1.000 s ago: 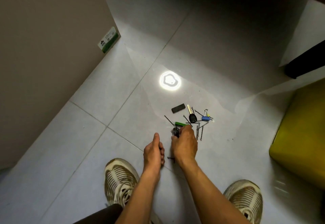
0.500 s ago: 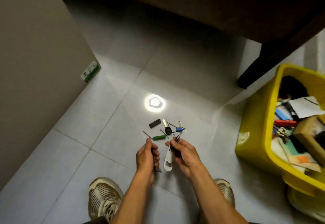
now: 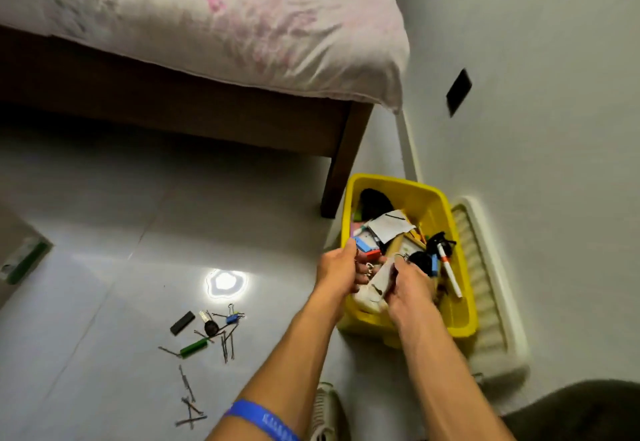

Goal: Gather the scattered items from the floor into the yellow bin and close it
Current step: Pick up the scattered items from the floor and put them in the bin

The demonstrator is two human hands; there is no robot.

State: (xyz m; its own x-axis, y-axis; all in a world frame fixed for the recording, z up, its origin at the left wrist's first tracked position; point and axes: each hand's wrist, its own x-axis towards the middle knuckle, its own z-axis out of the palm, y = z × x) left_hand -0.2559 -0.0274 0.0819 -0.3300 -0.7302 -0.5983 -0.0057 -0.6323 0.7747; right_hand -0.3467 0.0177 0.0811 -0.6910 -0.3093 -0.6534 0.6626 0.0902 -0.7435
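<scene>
- Bed [image 3: 194, 21] w/ pale pink-patterned cover is filling the top of view, sitting on a dark wood frame; its leg [image 3: 341, 163] is standing just beside the bin's far-left corner.
- Floor [image 3: 104, 232] of pale tiles is showing a bright lamp glare [image 3: 225, 283].
- Yellow bin [image 3: 462, 316] is sitting open on the floor near the wall, right of the scattered stuff, packed w/ papers, a blue block, black bits and a white marker [image 3: 450, 274].
- White ribbed lid [image 3: 491, 284] is lying betw. bin and wall, touching the bin's right side.
- Left hand [image 3: 337, 269] is hovering over the bin's left rim, fingers curled round small metal bits, looks like a ring/clips; exact items too blurred to tell.
- Right hand [image 3: 408, 286] is over the bin interior, fingers curled, pinching a flat white piece [image 3: 381, 279].
- Blue wristband [image 3: 263, 420] is sitting on the left forearm.
- On the floor left of the bin, well apart from it: black block [image 3: 182, 323], key [image 3: 209, 324] w/ black head, blue binder clip [image 3: 232, 317], green stick [image 3: 194, 348].
- Thin dark hairpins [image 3: 227, 345] are lying among those; more hairpins nearer the cam, approx. below the green stick.
</scene>
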